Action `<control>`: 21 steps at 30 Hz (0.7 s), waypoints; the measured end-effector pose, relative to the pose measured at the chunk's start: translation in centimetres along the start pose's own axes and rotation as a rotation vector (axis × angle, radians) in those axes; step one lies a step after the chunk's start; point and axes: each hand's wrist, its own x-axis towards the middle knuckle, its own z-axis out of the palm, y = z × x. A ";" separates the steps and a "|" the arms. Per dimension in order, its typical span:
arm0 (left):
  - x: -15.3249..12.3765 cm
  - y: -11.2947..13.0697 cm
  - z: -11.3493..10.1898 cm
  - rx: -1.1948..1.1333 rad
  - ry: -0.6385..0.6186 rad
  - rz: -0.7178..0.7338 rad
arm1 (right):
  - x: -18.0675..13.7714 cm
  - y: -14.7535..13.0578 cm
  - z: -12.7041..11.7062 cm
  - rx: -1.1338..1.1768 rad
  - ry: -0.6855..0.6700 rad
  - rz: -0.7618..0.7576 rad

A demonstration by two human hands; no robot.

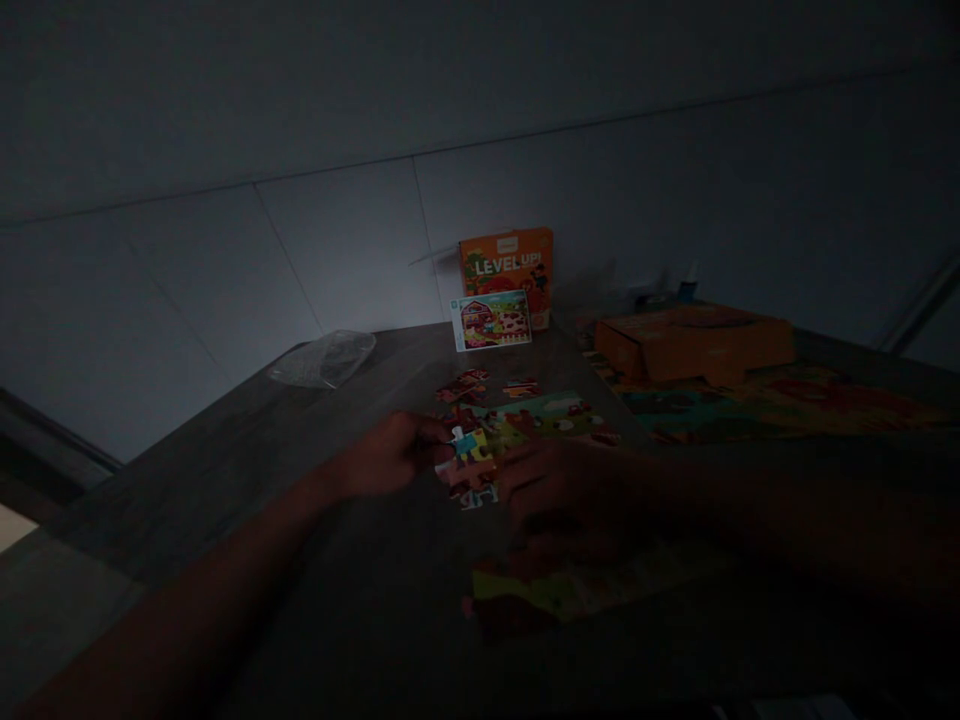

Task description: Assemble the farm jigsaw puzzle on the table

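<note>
A small cluster of joined jigsaw pieces (471,470) lies between my two hands, in the middle of the dim head view. My left hand (401,450) pinches its left side between thumb and forefinger. From the right, my right hand (559,490) has its curled fingers on the cluster's other edge; their tips are hard to see in the dark. Just beyond, a partly assembled farm puzzle section (555,415) lies flat. Another joined puzzle strip (525,595) is nearer to me, partly under my right forearm. Loose puzzle pieces (463,385) rest behind the cluster.
A farm picture card (492,322) leans on an upright orange box (541,270) by the wall. At left is a clear plastic bag (330,360). An orange box (697,340) lies on the right, behind a colourful puzzle or sheet (810,405) on the grey table (330,590).
</note>
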 end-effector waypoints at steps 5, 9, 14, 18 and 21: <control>0.0 0.2 0.3 -0.147 -0.048 0.001 | -0.3 0.4 0.5 -0.112 0.181 0.018; -0.1 0.7 0.7 -0.245 -0.105 0.077 | -0.5 0.6 0.6 -0.142 0.332 0.139; -0.3 1.3 1.1 -0.188 -0.212 0.090 | -0.5 0.9 0.9 -0.160 0.278 0.136; -0.5 1.5 1.3 -0.195 -0.232 0.100 | -0.5 1.1 1.1 -0.173 0.298 0.098; -0.6 1.6 1.3 -0.196 -0.260 0.069 | -0.6 0.8 0.8 -0.179 0.259 0.048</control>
